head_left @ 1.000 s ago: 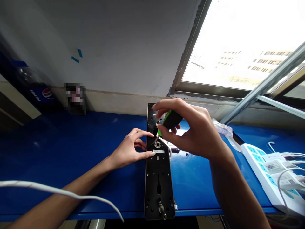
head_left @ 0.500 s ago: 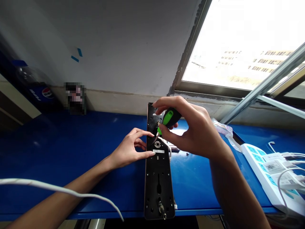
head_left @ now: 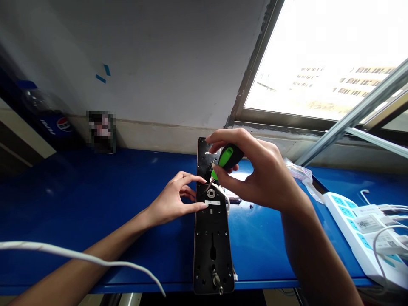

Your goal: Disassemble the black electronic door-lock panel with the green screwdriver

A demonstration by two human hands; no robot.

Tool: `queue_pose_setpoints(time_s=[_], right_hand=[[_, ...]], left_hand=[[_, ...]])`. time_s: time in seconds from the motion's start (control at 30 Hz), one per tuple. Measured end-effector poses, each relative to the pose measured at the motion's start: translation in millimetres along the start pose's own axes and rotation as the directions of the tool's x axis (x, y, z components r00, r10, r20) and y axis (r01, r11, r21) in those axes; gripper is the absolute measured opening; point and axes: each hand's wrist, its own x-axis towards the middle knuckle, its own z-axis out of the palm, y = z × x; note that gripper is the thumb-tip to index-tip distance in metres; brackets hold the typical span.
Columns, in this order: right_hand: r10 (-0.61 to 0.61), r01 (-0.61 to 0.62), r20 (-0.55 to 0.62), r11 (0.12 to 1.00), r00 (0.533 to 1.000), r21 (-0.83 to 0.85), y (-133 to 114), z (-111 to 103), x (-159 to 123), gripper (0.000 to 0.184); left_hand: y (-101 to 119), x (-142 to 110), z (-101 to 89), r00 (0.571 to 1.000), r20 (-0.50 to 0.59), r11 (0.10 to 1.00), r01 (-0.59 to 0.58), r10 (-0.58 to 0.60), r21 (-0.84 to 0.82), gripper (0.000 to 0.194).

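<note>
A long black metal panel (head_left: pixel 213 225) with screw holes, a slot and a threaded metal post at its near end lies lengthwise in front of me. My left hand (head_left: pixel 174 197) grips its left edge, thumb and index fingertip resting on the face, other fingers curled at the side. In my right hand (head_left: pixel 255 174) is a green-and-black screwdriver (head_left: pixel 227 157), tilted, its shaft pointing down-left at the panel near a round metal fitting (head_left: pixel 211 194). Whether the tip sits in a screw I cannot tell. A white cable (head_left: pixel 225 196) runs along the panel's right side.
All this rests on a blue table (head_left: pixel 143 250). A white power strip (head_left: pixel 353 233) with plugged-in adapters is at the right, near a plastic bag (head_left: pixel 299 170). Small dark screws (head_left: pixel 251 207) lie right of the panel. Another white cable (head_left: pixel 79 253) crosses my left forearm. A Pepsi bottle (head_left: pixel 47 110) stands far left.
Almost nothing differs. The screwdriver and my right hand have shifted very slightly; my left hand stays on the panel.
</note>
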Motion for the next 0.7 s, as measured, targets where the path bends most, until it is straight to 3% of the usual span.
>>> queue_pose_setpoints(time_s=[0.7], right_hand=[[-0.011, 0.011, 0.005, 1.000, 1.000, -0.009, 1.5, -0.8, -0.2, 0.049]], left_hand=[[0.5, 0.2, 0.0, 1.000, 0.006, 1.000, 0.008, -0.008, 0.001, 0.055]])
